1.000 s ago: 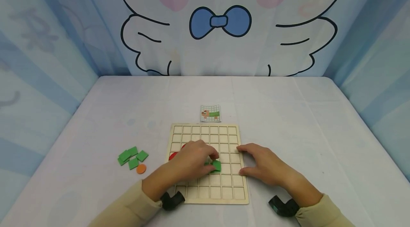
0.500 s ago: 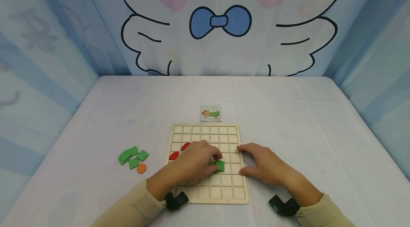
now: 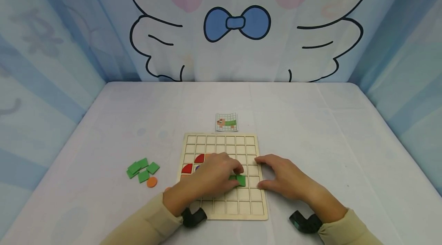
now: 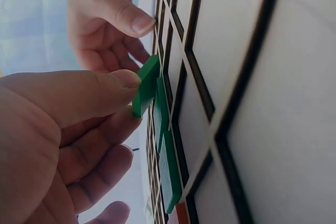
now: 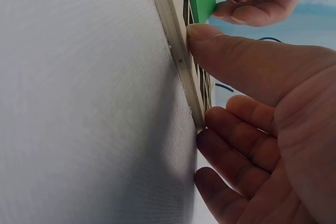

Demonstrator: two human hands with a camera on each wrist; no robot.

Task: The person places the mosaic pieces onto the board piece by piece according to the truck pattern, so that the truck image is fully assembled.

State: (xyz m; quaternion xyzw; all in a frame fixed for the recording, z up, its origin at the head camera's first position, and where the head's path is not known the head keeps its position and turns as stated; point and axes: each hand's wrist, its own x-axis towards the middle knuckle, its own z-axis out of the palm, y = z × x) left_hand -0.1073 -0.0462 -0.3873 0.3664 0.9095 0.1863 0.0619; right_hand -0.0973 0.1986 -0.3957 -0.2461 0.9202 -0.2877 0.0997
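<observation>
A pale blue curtain (image 3: 48,83) with a cartoon figure's blue bow tie and black outlines surrounds a table (image 3: 304,118) under a white cloth. Two beige sleeves (image 3: 141,220) reach in from the near edge. Between them lies a square wooden board (image 3: 241,207), flat, divided into a grid of cells.

The person's left hand (image 3: 215,176) is above the board, thumb and fingertips pinching one green square tile (image 4: 146,88). That tile is held tilted over the right-hand part of the grid, just beside two green tiles (image 4: 170,169) lying in a row on the board; whether its edge touches the wood is hard to tell. The right hand (image 3: 288,177) holds no tile: thumb and fingers are spread apart, resting against the board's right edge.

A small picture card (image 3: 226,122) lies just beyond the far edge. To the left, loose green squares (image 3: 143,176) are heaped near an orange disc (image 3: 152,182). Two red quarter-round pieces (image 3: 187,168) sit in cells at the board's left side.
</observation>
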